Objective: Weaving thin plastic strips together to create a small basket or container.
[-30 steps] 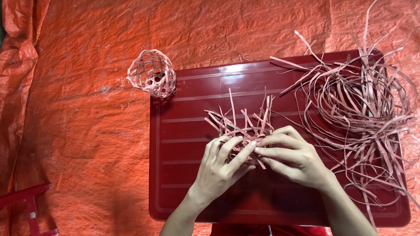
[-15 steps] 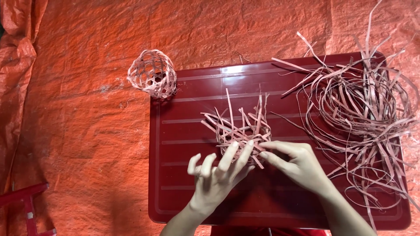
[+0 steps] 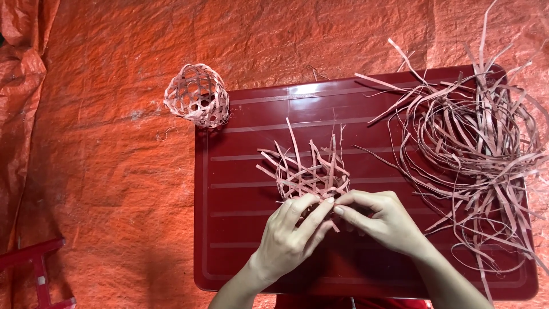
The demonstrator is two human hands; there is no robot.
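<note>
Pink flat strips in a half-woven lattice ball [image 3: 309,174], both hands [image 3: 337,229] pinching its edge, ridged red tray [image 3: 240,229]

- A finished woven ball [image 3: 197,95] sits on the orange tarp [image 3: 103,171], just touching the far left corner of the dark red tray [image 3: 240,252].
- A loose tangle of strips [image 3: 480,149] is piled on the tray's right side.
- A red frame [image 3: 37,272] pokes in at bottom left.

light: warm, even, from overhead | cast: strong orange-red tint throughout | glare: pale sheen strip on dark red tray [image 3: 311,90] upper edge | shadows: soft, short, under left hand [image 3: 289,240] and right hand [image 3: 386,220] | focus: sharp at centre, corners slightly softer | blur: none evident
</note>
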